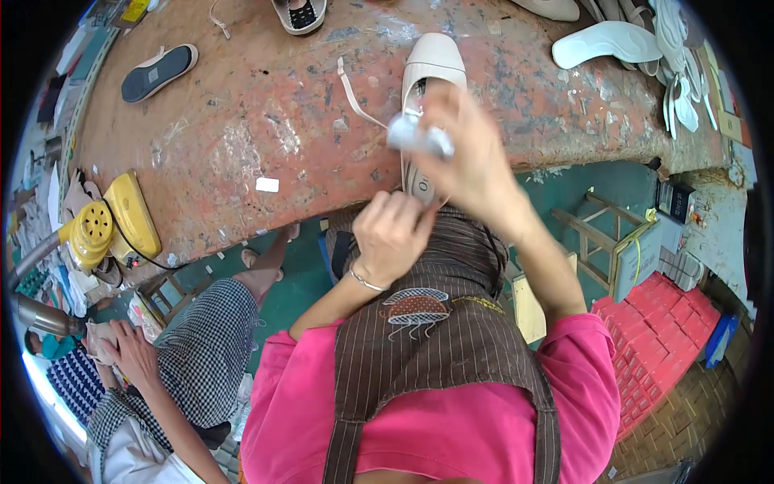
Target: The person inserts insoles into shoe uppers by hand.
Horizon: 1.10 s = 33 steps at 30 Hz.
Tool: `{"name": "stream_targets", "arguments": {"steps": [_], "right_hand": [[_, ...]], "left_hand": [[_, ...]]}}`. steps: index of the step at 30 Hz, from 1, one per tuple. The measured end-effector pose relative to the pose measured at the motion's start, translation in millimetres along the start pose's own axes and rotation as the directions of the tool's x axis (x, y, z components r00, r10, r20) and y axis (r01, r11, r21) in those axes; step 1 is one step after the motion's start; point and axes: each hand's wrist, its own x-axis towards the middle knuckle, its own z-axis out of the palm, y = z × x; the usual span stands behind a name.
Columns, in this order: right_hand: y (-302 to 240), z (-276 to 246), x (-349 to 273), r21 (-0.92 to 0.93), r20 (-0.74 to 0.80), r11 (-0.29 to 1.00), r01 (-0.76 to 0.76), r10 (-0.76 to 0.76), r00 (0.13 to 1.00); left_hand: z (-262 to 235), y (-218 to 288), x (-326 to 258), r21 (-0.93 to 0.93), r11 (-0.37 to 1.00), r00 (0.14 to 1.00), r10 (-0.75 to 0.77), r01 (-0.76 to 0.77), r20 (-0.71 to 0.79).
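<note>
A cream slingback shoe [433, 63] lies on the worn red-brown table [258, 121], toe pointing away, its strap [353, 95] trailing to the left. My right hand [468, 153] hovers over the shoe's heel and grips a small blurred white-grey object [419, 135]. My left hand [393, 234], with a bracelet on the wrist, is closed near the table's front edge at the shoe's heel end; what it pinches is hidden. I wear a pink top and a brown striped apron.
A dark insole [159, 71] and a sandal [300, 14] lie on the far table. White soles [609, 40] pile at the right. A yellow machine [109, 226] stands left, near a seated person in checked clothes [201, 355]. Red crates [661, 339] and a wooden stool [601, 242] stand right.
</note>
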Motion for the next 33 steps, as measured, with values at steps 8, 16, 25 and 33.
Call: {"name": "stream_targets", "arguments": {"steps": [8, 16, 25, 33], "right_hand": [[39, 60, -25, -0.549, -0.085, 0.833, 0.067, -0.136, 0.987], [17, 62, -39, -0.659, 0.108, 0.750, 0.058, 0.017, 0.994], [41, 43, 19, -0.579, -0.018, 0.806, -0.124, 0.139, 0.990], [41, 48, 30, -0.699, 0.042, 0.704, -0.129, 0.219, 0.975]], "left_hand": [[27, -4, -16, 0.077, 0.987, 0.901, 0.096, -0.141, 0.424], [31, -1, -13, -0.058, 0.989, 0.980, 0.141, -0.134, 0.139], [32, 2, -8, 0.080, 0.989, 0.963, 0.099, -0.122, 0.251], [31, 3, -6, 0.016, 0.994, 0.967, 0.101, -0.108, 0.234]]}}
